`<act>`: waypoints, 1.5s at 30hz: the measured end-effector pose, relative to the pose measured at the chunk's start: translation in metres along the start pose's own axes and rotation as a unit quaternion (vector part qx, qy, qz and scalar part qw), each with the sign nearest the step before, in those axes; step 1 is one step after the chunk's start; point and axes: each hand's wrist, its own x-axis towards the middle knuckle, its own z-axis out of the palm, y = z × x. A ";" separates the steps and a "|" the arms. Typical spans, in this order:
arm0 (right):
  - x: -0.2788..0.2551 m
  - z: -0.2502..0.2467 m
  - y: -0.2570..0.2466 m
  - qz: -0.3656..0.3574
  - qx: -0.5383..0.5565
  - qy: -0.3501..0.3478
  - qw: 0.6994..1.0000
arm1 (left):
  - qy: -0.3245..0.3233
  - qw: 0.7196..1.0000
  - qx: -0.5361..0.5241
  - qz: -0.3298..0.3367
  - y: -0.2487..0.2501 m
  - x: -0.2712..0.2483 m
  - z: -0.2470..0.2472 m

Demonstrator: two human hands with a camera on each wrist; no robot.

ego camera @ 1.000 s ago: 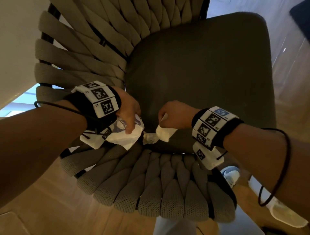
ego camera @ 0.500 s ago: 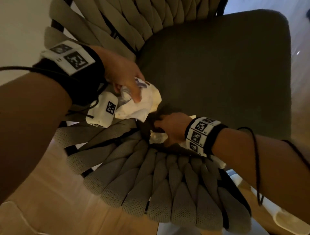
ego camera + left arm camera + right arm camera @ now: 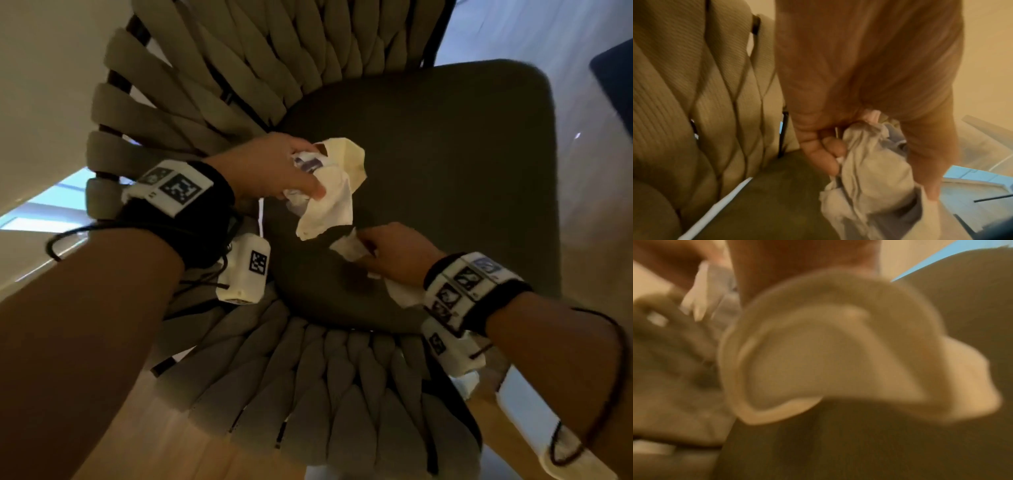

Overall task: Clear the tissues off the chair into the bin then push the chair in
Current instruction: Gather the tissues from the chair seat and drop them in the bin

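Observation:
A chair with a dark grey seat cushion (image 3: 445, 164) and a woven grey rope back (image 3: 239, 85) fills the head view. My left hand (image 3: 274, 171) grips a bunch of crumpled white tissues (image 3: 329, 192) just above the seat's left side; the left wrist view shows the bunch of tissues (image 3: 869, 170) clamped between curled fingers (image 3: 824, 155) and thumb. My right hand (image 3: 394, 257) holds smaller white tissues (image 3: 349, 248) low over the seat, with more tissue sticking out under the palm (image 3: 404, 294). The right wrist view is blurred; a pale tissue (image 3: 828, 361) fills it. No bin is in view.
The woven rope armrest (image 3: 325, 394) curves round the near side of the seat. Light wooden floor (image 3: 154, 445) shows below and to the right. A pale wall or panel (image 3: 41, 85) stands at the left. A dark blue object (image 3: 616, 78) sits at the far right edge.
My left hand has carried its bunch of tissues right, over the seat. My right hand has lifted off the seat's near edge holding the small tissue it reached for there.

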 end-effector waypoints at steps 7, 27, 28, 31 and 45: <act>-0.135 -0.031 0.132 0.161 0.164 0.224 0.947 | -0.058 0.994 -0.063 0.063 0.107 0.022 0.112; -0.338 0.288 0.435 0.513 0.490 0.295 0.640 | -0.348 0.922 0.165 -0.027 0.215 0.067 0.633; -0.333 0.292 0.444 0.515 0.485 0.293 0.643 | -0.341 0.924 0.170 -0.032 0.210 0.073 0.648; -0.320 0.300 0.469 0.511 0.482 0.308 0.642 | -0.311 0.928 0.202 -0.022 0.201 0.093 0.684; -0.327 0.306 0.482 0.492 0.515 0.345 0.611 | -0.253 0.935 0.245 0.031 0.182 0.117 0.715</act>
